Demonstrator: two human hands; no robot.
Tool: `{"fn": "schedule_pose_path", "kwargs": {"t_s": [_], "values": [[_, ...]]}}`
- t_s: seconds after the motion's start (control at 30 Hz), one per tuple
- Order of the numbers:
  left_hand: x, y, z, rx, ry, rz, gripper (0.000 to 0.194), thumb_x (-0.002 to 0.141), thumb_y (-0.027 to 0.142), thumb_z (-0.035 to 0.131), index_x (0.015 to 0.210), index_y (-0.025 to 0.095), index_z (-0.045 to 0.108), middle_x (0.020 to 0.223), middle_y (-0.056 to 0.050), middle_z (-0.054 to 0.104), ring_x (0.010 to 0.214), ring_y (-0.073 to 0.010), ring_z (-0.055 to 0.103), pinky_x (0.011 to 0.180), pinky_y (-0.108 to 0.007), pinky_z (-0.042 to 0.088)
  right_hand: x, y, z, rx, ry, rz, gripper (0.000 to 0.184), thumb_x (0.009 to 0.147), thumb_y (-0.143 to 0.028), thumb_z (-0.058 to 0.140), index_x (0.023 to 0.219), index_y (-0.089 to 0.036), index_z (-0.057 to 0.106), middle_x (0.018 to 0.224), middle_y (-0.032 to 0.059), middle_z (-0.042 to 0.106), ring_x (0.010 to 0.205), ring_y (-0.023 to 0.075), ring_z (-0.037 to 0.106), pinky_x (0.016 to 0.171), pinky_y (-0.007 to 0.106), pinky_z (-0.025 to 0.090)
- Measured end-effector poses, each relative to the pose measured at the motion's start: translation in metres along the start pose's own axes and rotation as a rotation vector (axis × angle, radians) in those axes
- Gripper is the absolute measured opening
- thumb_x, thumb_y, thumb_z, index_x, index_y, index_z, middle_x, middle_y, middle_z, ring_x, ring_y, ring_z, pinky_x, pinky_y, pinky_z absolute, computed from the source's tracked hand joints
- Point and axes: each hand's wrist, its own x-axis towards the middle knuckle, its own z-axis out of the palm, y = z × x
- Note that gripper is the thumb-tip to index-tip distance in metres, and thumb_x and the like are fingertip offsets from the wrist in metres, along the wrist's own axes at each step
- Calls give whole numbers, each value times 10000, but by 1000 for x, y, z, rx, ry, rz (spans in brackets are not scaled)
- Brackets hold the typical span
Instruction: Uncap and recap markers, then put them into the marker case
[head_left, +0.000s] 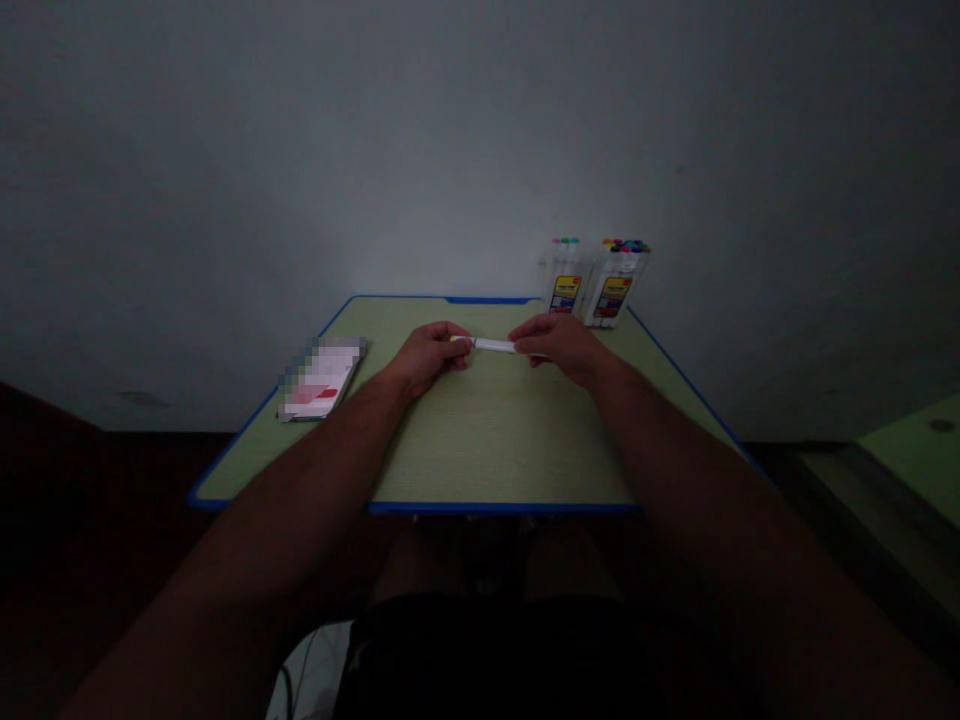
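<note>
A white marker lies level between my two hands, above the middle of the table. My left hand pinches its left end, where a bit of yellow shows at the fingers. Around the right end, the fingers of my right hand are closed, hiding part of that end. Just behind my right hand stand two clear marker cases. The left case holds a few markers with pink, green and blue caps, and the right case is packed with several dark and bright caps.
The pale green table has a blue edge. On its left side lies a flat, tablet-like thing, partly blurred out. A grey wall rises right behind the table. Part of another green surface shows at far right.
</note>
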Motion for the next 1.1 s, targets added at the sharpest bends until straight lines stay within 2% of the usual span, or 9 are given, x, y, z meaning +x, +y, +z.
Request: {"fn": "schedule_pose_path", "kwargs": {"t_s": [0.17, 0.27, 0.4, 0.53, 0.67, 0.87, 1.1], "values": [[0, 0, 0, 14, -28, -1, 129, 661, 130, 761, 776, 126, 703, 626, -13, 629, 494, -88, 550, 521, -229, 477, 1, -2, 3, 78, 77, 12, 161, 650, -176, 831, 742, -147, 702, 590, -2, 629, 493, 86, 535, 468, 217, 491], [0, -1, 0, 8, -42, 14, 152, 661, 146, 741, 809, 128, 711, 634, -11, 630, 487, -91, 545, 513, -232, 478, 1, -5, 5, 135, 154, 27, 190, 683, -207, 838, 741, -148, 666, 626, 1, 637, 524, 91, 576, 497, 220, 522], [1, 0, -1, 2, 26, 11, 132, 673, 147, 726, 799, 143, 685, 619, 4, 599, 481, -88, 526, 507, -231, 480, 0, -8, 4, 243, 189, 28, 220, 727, -213, 826, 808, -165, 627, 744, 17, 669, 630, 115, 660, 563, 226, 563], [1, 3, -1, 10, 92, -8, 123, 693, 140, 718, 802, 158, 665, 622, 10, 581, 487, -88, 515, 513, -238, 492, 0, -9, 3, 318, 179, -2, 269, 736, -165, 803, 885, -187, 581, 870, 24, 686, 757, 144, 709, 673, 273, 603], [3, 3, -2, 18, 126, -19, 135, 699, 112, 688, 816, 170, 653, 661, -3, 603, 528, -103, 542, 520, -242, 502, -1, -9, 4, 338, 154, -46, 276, 713, -161, 808, 856, -191, 575, 867, 15, 685, 823, 158, 716, 722, 296, 606], [6, -1, -5, 11, 113, 0, 139, 716, 83, 660, 809, 183, 636, 700, -7, 603, 550, -108, 552, 508, -232, 489, -6, -9, 5, 353, 35, -130, 307, 630, -204, 846, 838, -193, 621, 891, 1, 698, 824, 142, 688, 725, 304, 607], [6, -2, -6, 29, 120, 3, 132, 728, 91, 663, 818, 184, 641, 694, -6, 595, 546, -109, 550, 507, -233, 488, -6, -7, 5, 319, 30, -145, 317, 609, -225, 852, 844, -193, 641, 876, -3, 702, 791, 128, 665, 732, 310, 607]]}}
